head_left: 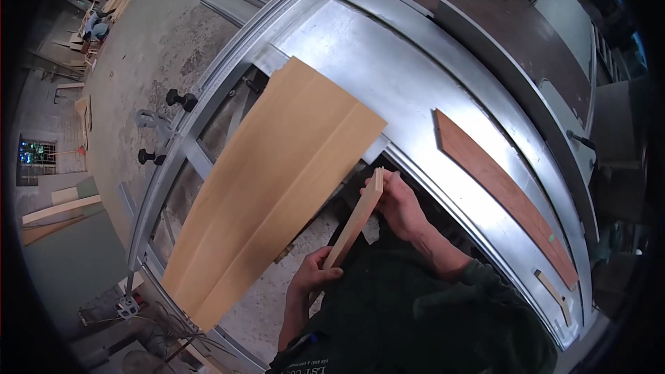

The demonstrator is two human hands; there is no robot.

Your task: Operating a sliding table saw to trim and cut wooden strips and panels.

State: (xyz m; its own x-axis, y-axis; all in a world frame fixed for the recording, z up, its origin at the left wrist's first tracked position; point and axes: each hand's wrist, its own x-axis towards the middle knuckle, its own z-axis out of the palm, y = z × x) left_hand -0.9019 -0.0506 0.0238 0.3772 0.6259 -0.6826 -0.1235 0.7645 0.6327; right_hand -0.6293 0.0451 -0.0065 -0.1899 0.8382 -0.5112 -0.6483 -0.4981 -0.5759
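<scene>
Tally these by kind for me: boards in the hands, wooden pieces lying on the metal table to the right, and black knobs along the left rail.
Held board: 1
Pieces on the metal table (reddish plank, small tan strip): 2
Black knobs: 2
Total: 5

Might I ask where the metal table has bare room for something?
A broad bare patch of table lies between the wide board and reddish plank. Crowded: the near right end, with a small stick by that plank, and beside the wide board, where left hand and right hand hold a strip.
</scene>
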